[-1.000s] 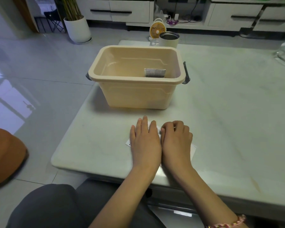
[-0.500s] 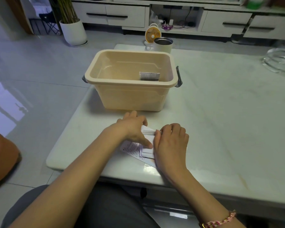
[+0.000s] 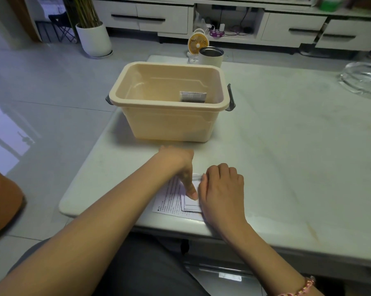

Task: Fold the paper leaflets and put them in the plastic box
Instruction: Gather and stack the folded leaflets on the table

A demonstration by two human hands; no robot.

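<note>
One leaflet is done and one is half done. A small folded grey-and-white paper leaflet [image 3: 193,96] already lies inside the beige plastic box with dark side clips [image 3: 169,107], toward its right side. The box stands on the pale stone table [image 3: 287,157], on the far side of the hands.

The second one, a white paper leaflet with black print [image 3: 169,199], lies at the near edge of the table, right in front of me. It looks partly folded: a smaller white flap sits on top of the printed sheet. The left hand [image 3: 178,165] reaches over it and pushes one straight finger down on that flap. I can't see its other fingers. The right hand [image 3: 222,189] rests on the right part of the leaflet with its fingers curled. I cannot tell if it pinches the paper edge or just sits on it.

So I think we are in the middle of a fold. Left to do: press the crease flat, maybe fold once more to make it small like the first one, then lift it and drop it in the box. I see no other loose leaflets.
</note>
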